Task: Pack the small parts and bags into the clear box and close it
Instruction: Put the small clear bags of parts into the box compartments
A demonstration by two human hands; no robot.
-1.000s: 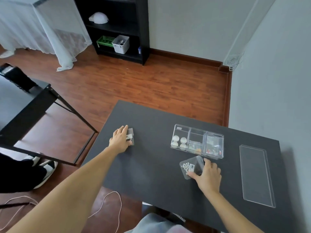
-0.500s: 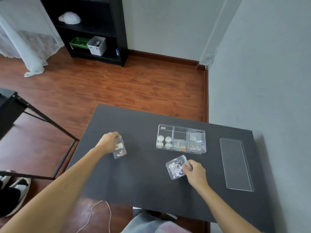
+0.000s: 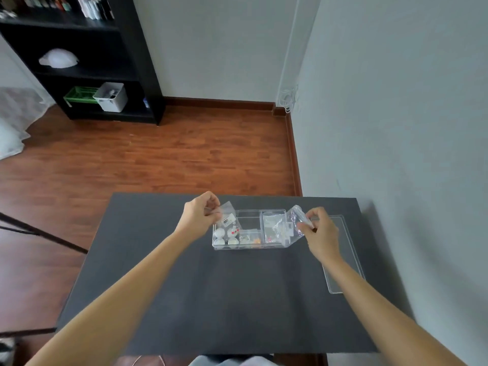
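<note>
A clear box point(image 3: 248, 247) with three compartments sits open on the black table point(image 3: 211, 299), with white round parts in its left compartment and small parts in the others. My left hand point(image 3: 198, 220) pinches a small clear bag point(image 3: 227, 217) of red and white parts above the left compartment. Over the box's right end, my right hand point(image 3: 319, 231) holds a second clear bag point(image 3: 291, 225) by its top edge. The clear lid point(image 3: 346, 260) lies flat to the right of the box, partly under my right forearm.
A grey wall runs close along the table's right side. Beyond the table's far edge is wooden floor, with a black shelf unit point(image 3: 87, 62) at the back left holding a white bin point(image 3: 111, 97) and a green basket point(image 3: 79, 95).
Both hands lifted their bags off the table and carried them to the box: the left bag came in from the left, the right bag rose from in front of the box.
</note>
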